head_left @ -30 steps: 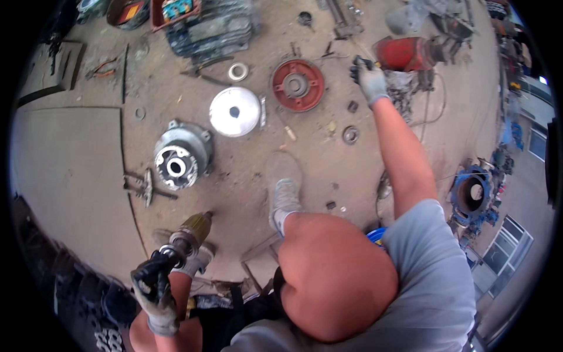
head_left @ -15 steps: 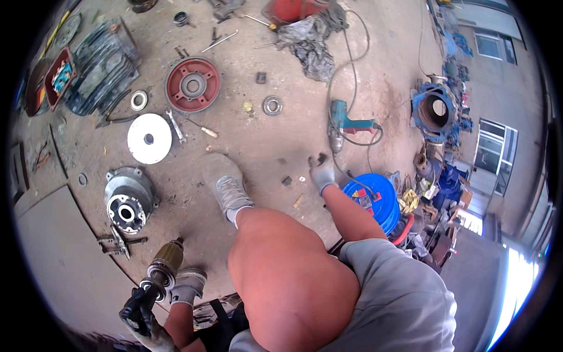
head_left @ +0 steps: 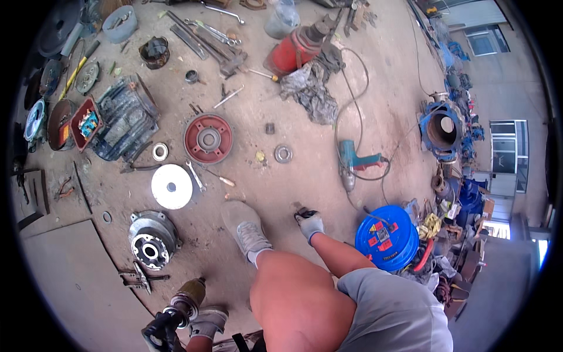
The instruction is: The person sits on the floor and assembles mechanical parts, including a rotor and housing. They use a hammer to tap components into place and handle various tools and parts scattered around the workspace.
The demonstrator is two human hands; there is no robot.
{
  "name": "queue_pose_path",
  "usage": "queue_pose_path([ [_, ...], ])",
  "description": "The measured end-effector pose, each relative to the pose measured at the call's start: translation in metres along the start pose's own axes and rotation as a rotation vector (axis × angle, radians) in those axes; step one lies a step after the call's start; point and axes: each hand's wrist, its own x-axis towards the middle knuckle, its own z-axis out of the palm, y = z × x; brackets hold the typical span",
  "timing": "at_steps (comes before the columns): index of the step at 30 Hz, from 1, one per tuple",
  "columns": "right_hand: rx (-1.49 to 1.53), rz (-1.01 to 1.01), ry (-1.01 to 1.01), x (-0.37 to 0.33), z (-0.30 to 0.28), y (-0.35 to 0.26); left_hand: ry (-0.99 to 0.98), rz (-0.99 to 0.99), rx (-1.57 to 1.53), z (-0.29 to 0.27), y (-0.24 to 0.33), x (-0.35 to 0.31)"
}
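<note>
Toward the shoe, I've brought my right hand, grip unclear; my left hand alone clutches the armature.

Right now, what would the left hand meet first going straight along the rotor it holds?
With its rotor leading, the left hand would probably meet the farther grey shoe; depth is unclear, it might pass above.

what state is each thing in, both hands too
rotor, held tilted
left hand, closed on the rotor
right hand, curled, grip unclear
teal power tool, lying down, cord attached
red flanged part, lying flat
pale disc, lying flat
grey rag, crumpled
</note>
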Motion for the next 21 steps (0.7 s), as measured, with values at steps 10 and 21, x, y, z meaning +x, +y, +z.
queue_pose_path([
  [10,0.084,-0.473,0.22,0.093,-0.033,-0.113,0.022,0.0,-0.031,0.008,0.029,0.002],
  [21,-0.507,-1.127,0.043,0.084,-0.039,-0.407,0.002,0.164,0.07,0.008,0.026,0.008],
])
